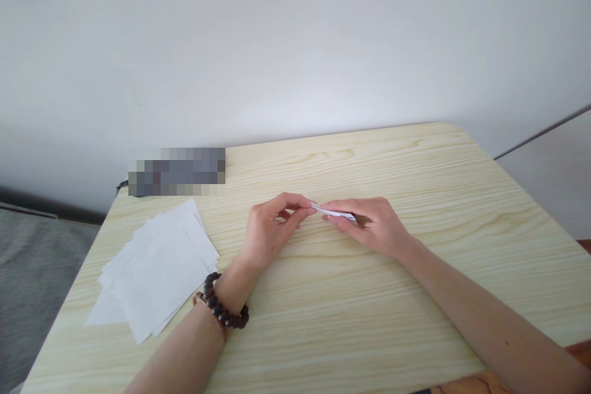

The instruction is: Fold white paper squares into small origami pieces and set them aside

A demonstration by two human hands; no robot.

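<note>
A person holds a thin white paper strip (338, 215) in both hands, up over the pale wood counter (415, 163). The left hand (268, 229) has its thumb and pointing finger pinched tight on one end. The right hand (376, 221) has its thumb under the strip and its fingers on top, squeezing the other part, so the strip sits right between the two sets of fingers. It looks folded, but it is seen mostly from its edge, so the folds are hard to count. To the left of the left fingers, and a bit closer to the person, lies a messy pile of white sheets (161, 265). Farther off, past the pile from the fingers, is a dark thing (184, 173) that is too blurry to name. Behind the left fingers, a brown bead bracelet (225, 314) goes around the wrist, just beside the pile. Some things could go wrong. If the two hands pull apart too hard, the paper might rip. If one side gets pinched harder than the other, a fold could come out crooked. If the fingers let go too soon, the strip might pop open. And if the left arm swings out, the beads could bump the loose sheets and push them around.
</note>
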